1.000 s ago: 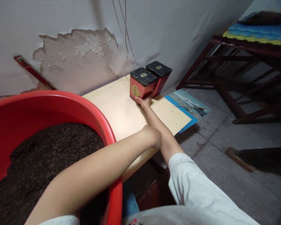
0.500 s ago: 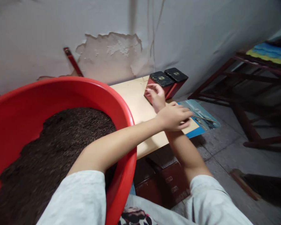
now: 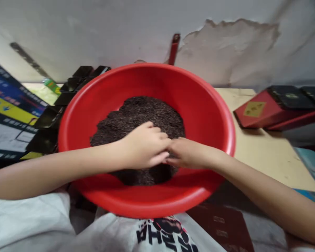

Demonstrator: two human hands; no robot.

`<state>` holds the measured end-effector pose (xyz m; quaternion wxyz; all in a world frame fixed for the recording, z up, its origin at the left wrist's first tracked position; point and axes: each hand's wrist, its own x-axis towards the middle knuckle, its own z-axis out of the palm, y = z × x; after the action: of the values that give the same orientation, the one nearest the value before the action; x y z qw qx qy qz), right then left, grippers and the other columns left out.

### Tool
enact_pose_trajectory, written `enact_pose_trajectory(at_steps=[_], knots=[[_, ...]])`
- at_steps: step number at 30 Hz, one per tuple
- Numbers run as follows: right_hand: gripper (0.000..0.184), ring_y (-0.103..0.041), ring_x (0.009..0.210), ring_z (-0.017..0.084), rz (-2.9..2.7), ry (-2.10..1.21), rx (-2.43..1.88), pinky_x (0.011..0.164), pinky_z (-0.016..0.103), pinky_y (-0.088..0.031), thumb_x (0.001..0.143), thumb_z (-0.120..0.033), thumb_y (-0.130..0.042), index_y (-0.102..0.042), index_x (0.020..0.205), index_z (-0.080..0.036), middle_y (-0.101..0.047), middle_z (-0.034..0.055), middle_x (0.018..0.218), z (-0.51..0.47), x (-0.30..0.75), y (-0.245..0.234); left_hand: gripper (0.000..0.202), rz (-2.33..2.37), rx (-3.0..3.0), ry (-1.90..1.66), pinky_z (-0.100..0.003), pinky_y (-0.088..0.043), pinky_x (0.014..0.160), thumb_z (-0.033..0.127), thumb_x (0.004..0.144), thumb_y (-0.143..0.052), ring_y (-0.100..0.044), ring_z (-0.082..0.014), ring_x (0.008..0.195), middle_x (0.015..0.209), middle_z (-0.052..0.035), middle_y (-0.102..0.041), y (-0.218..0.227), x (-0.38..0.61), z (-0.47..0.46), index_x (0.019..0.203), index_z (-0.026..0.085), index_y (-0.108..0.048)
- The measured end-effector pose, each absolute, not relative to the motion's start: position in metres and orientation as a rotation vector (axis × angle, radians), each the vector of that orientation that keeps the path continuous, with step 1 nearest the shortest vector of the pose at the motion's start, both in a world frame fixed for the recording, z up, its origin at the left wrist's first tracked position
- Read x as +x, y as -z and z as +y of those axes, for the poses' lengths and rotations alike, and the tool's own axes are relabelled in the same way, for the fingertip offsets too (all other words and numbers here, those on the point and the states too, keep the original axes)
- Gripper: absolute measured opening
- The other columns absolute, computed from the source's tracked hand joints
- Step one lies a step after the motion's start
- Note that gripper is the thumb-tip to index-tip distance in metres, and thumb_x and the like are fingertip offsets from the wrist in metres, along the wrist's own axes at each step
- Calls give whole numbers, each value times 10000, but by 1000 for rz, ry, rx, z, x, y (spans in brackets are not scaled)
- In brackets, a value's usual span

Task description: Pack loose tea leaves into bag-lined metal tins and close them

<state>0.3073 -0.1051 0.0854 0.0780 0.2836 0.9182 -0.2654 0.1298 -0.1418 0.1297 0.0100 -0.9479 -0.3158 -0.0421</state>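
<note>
A large red plastic basin (image 3: 207, 105) stands in front of me. It holds a heap of dark, loose shreds (image 3: 147, 108) that look like tea leaves. Over this heap my left hand (image 3: 147, 147) is closed, its fingertips meeting those of my right hand (image 3: 189, 153). The fingers of my right hand are curled too, with the palm facing down. Whatever lies between the fingers is hidden. Both forearms reach across the basin's rim from either side.
Red tins (image 3: 267, 108) with black lids stand to the right on a pale tabletop (image 3: 270, 157). Several open black containers (image 3: 49, 117) are at left, beside a printed box (image 3: 10, 112). Behind the basin, a red strip (image 3: 174, 49) leans near the peeling wall (image 3: 233, 49).
My view has swung left. Half a second ago, my left hand lay across my right wrist near the tins; now both hands are over the basin, touching at the fingertips.
</note>
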Motion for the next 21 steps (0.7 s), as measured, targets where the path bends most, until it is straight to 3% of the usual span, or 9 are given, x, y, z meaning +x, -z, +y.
enact_pose_trajectory(at_steps=[3, 6, 10, 15, 18, 21], knots=[[415, -640, 1093, 313, 2543, 535, 644, 946, 425, -463, 883, -370, -585, -593, 1217, -123, -665, 170, 1180, -117, 267, -85, 200, -1542, -2771, 186, -336, -409, 754, 320, 903, -494, -641, -201, 800, 862, -28, -712, -132, 42, -159, 888, 182, -639], [416, -621, 1132, 306, 2532, 393, 615, 973, 426, -449, 922, -372, -521, -568, 1257, -130, -634, 158, 1244, -118, 233, -83, 245, -1988, -2257, 514, -342, -439, 802, 348, 894, -455, -640, -211, 857, 900, -32, -707, -125, -40, -188, 899, 188, -641], [422, -607, 1133, 332, 2533, 256, 630, 995, 463, -430, 927, -347, -511, -562, 1262, -96, -636, 159, 1225, -112, 198, -76, 267, -2221, -1492, 840, -373, -479, 845, 328, 876, -428, -628, -235, 914, 908, -79, -686, -83, -122, -238, 884, 169, -642], [457, -599, 1155, 330, 2498, 248, 546, 999, 462, -431, 930, -347, -508, -536, 1304, -86, -613, 171, 1267, -107, 165, -66, 323, -2354, -1555, 547, -513, -411, 991, 449, 843, -507, -531, -352, 1160, 1178, -157, -617, -11, -158, -277, 966, 184, -644], [445, -619, 1116, 330, 2535, 221, 486, 968, 452, -447, 925, -348, -520, -559, 1276, -78, -640, 171, 1211, -105, 150, -61, 201, -2329, -1555, 563, -549, -361, 1046, 399, 818, -574, -536, -352, 1127, 1004, -136, -647, 9, -157, -278, 818, 199, -595], [419, -627, 1100, 313, 2608, 243, 423, 961, 433, -445, 925, -355, -522, -579, 1235, -78, -654, 165, 1173, -103, 143, -57, 142, -2287, -1657, 620, -575, -364, 1010, 335, 823, -604, -563, -317, 1005, 817, -79, -628, 0, -148, -271, 760, 219, -550]])
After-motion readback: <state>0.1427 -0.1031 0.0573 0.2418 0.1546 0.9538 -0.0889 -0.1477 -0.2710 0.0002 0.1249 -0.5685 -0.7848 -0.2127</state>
